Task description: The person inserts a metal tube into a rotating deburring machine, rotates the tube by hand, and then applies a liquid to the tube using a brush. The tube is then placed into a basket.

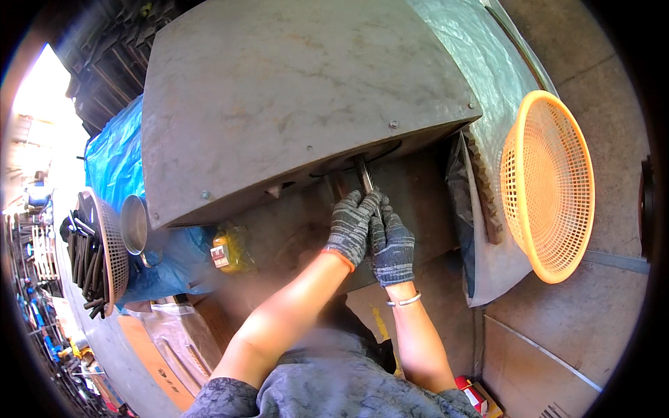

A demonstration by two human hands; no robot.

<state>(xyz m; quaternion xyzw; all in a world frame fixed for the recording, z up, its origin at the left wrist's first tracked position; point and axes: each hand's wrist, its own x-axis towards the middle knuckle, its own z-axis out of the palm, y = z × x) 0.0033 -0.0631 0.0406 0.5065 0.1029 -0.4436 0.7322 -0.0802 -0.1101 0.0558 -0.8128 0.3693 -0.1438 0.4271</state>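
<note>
Two gloved hands, left hand (350, 224) and right hand (391, 245), fingers clamped on one metal rod (366, 178). Rod: slender, straight, silvery and shiny along its visible length, darker toward the far end; near end mostly hidden by the gloves. Position: under the near edge of a grey metal housing (300, 83), tilted slightly left at the far end. Orange mesh basket (513, 174) stands right; dark rods (87, 263) lie in a basket at left.

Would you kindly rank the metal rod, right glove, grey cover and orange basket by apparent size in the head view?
Grey cover
Orange basket
Right glove
Metal rod (visible part)
</note>
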